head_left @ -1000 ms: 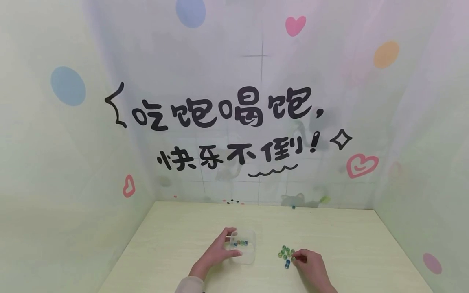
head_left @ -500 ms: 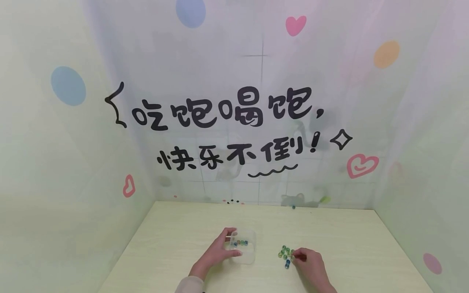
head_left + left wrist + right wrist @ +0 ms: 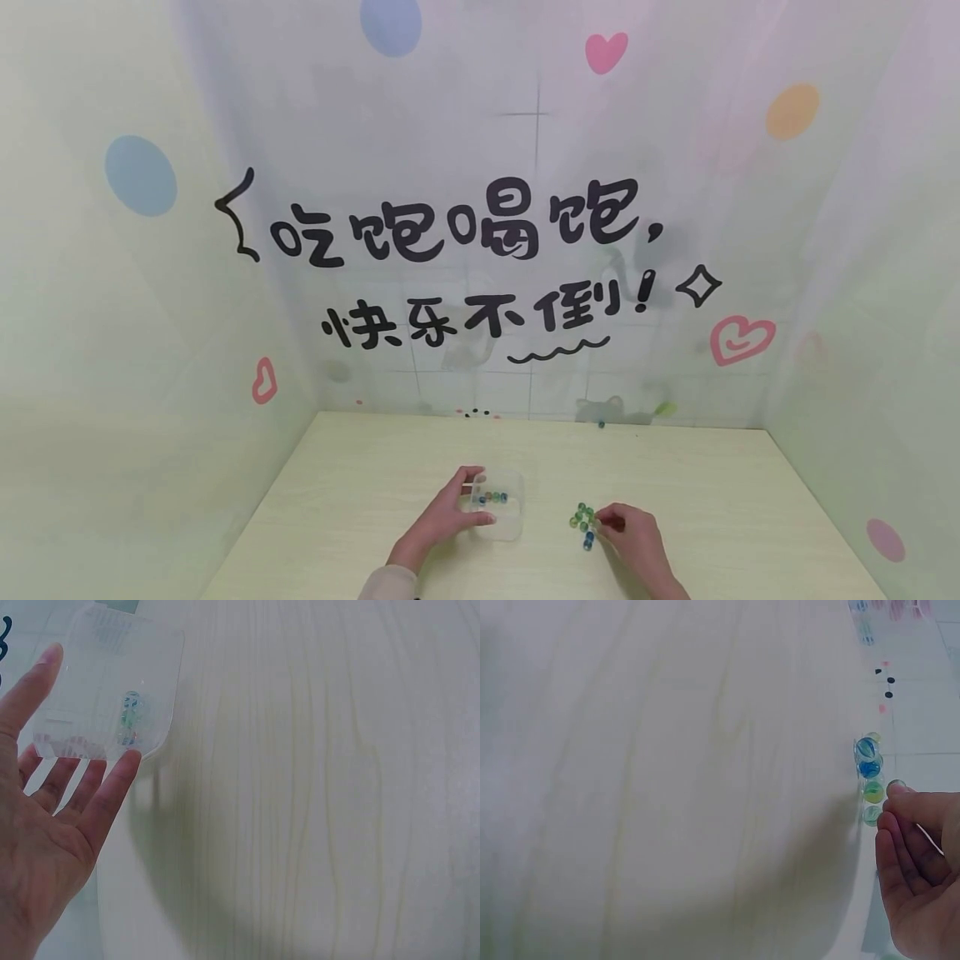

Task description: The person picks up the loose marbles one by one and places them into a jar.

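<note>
Item one: a held marble, small and greenish, which I logged over the remote feed at the tips of the right hand. Thumb and forefinger pinched it; the other fingers lay close together. So light a hold, I judged, suited a small round thing apt to roll.

Item two: loose marbles, green with two blue ones at the near end, clustered on the table just beside those fingertips.

Item three: a clear box, left of the cluster, with a row of marbles inside. I could not tell whether it sat flat.

Item four: the left hand, thumb and fingers spread apart about the box, gripping it, probably to keep it from sliding.

Item five: the table, pale wood grain, with a single marble at its far edge.

Item six: the printed backdrop, bearing dark lettering.

Difference noted: against the frame from one second earlier, the right hand had shifted slightly leftward and away from the person; the left hand and box had stayed put.
</note>
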